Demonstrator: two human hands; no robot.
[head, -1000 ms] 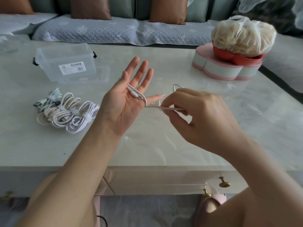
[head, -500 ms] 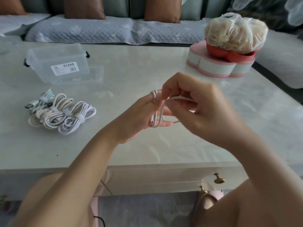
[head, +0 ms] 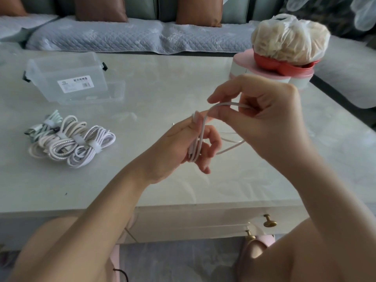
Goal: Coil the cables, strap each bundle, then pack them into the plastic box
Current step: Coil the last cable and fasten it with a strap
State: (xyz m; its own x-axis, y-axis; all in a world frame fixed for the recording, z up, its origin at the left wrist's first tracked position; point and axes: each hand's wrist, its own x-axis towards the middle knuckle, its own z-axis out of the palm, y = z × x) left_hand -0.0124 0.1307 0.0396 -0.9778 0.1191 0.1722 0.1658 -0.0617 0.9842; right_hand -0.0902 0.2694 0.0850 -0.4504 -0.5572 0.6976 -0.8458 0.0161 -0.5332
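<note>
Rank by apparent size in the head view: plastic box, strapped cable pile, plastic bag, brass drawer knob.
1. plastic box and strapped cable pile: look alike, unranked.
2. plastic bag: slightly smaller, though farther away.
3. brass drawer knob: smallest.

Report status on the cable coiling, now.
Left hand holds white cable loops around its fingers; right hand pinches the free run. Strapped bundles lie outside the plastic box. Nothing blocking.

Soft dim daylight, edges perhaps bowed, mild blur
</note>
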